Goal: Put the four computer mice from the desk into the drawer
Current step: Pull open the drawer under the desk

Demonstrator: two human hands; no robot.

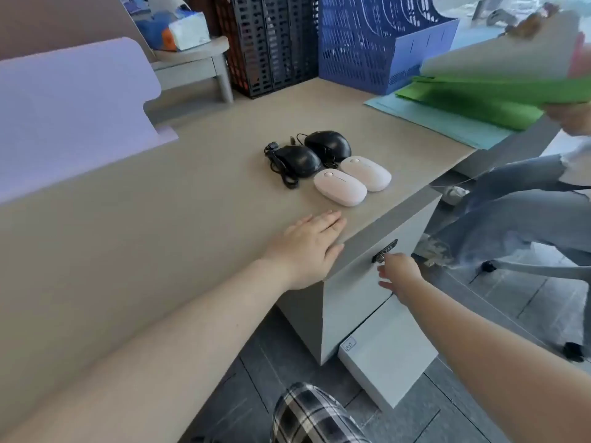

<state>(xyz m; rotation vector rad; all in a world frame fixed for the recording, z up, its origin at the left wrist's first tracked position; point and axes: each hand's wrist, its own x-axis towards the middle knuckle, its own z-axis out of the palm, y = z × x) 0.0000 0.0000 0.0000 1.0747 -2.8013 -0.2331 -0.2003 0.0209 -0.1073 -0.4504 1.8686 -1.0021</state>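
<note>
- head view: four mice are seen grouped on the desk [192,193], at 12 o'clock from the left hand [307,247]: two black mice [299,161] with bundled cords, two white mice [340,187] cordless.
- the left hand is laid flat and empty on the desk edge; the right hand [399,273] is held loosely spread at the closed drawer [361,282], below its lock [384,251], nothing gripped.
- the mice are judged light, rigid, smooth; each is best pinched across its sides, cords gathered too.

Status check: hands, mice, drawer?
Left hand flat on desk, empty. Right hand at drawer front, no grip yet. Four mice untouched. Nothing blocking.
</note>
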